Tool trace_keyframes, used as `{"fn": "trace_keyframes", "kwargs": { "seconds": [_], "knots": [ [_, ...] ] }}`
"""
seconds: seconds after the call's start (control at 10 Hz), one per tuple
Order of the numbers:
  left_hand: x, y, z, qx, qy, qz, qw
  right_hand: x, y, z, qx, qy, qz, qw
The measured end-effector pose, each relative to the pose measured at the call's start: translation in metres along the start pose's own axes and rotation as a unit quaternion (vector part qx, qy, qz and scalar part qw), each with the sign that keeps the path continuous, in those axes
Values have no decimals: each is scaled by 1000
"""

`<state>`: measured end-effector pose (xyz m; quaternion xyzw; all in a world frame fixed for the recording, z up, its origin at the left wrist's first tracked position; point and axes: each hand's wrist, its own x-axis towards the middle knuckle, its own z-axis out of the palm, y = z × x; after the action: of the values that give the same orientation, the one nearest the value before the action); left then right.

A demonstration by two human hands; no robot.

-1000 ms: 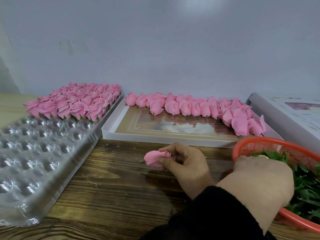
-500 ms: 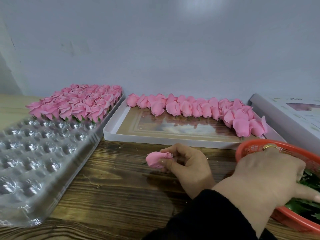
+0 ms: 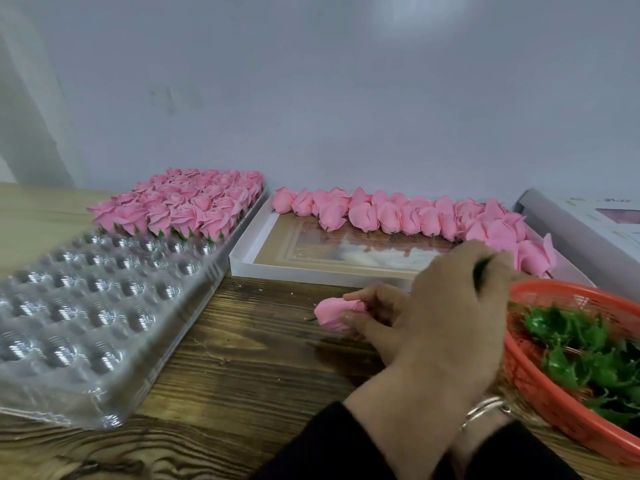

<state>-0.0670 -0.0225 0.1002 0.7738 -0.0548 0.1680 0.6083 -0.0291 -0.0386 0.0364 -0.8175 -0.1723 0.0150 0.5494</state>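
Pink rose head (image 3: 334, 313) low centre, pinched in right hand (image 3: 375, 315) fingers; left hand (image 3: 450, 323) crossed above, pinching green calyx (image 3: 482, 268) beside red basket (image 3: 554, 288).

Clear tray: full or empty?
Part full: roses fill the far rows of the tray; every near cup is bare.

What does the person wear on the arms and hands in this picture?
Both arms are in black sleeves. The left hand and the right hand are bare, with no gloves. Thin silver-coloured bangles sit at the right wrist. No ring or watch shows in this view.
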Motion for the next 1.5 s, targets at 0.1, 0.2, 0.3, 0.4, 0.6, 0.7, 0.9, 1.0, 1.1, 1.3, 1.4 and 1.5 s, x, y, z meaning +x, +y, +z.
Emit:
{"fn": "trace_keyframes", "kwargs": {
  "seconds": [0.1, 0.2, 0.3, 0.4, 0.6, 0.7, 0.9, 1.0, 1.1, 1.3, 1.4, 1.5],
  "knots": [
    [-5, -9, -41, -95, 89, -13, 991, -1, -1, 0, -34, 10, -9, 999],
    [-16, -27, -82, -168, 146, -89, 971, -6, 0, -4, 42, 29, -53, 997],
    [-18, -47, -99, -211, 172, -178, 946, -5, 1, -2, 64, 20, -58, 996],
    [-15, -59, -104, -222, 174, -225, 932, -5, 0, -1, 80, 30, -53, 995],
    [-7, -69, -111, -282, 183, -259, 906, -10, -4, -5, 80, 96, -81, 989],
    [-4, -71, -109, -353, 167, -274, 879, -22, -9, -7, 82, 140, -97, 982],
    [-6, -72, -106, -404, 131, -282, 860, -41, -22, 4, 85, 143, -141, 976],
    [-7, -71, -103, -424, 119, -272, 855, -38, -21, 4, 43, 142, -167, 975],
    [-9, -72, -98, -415, 111, -270, 862, -34, -17, 2, -9, 143, -196, 970],
    [-11, -70, -92, -435, 99, -242, 862, -29, -15, 5, -76, 153, -218, 961],
    [-13, -70, -92, -438, 92, -246, 860, -25, -13, 4, -98, 154, -212, 960],
    [-13, -70, -92, -436, 96, -251, 859, -24, -11, 2, -110, 154, -208, 960]
  ]
}}
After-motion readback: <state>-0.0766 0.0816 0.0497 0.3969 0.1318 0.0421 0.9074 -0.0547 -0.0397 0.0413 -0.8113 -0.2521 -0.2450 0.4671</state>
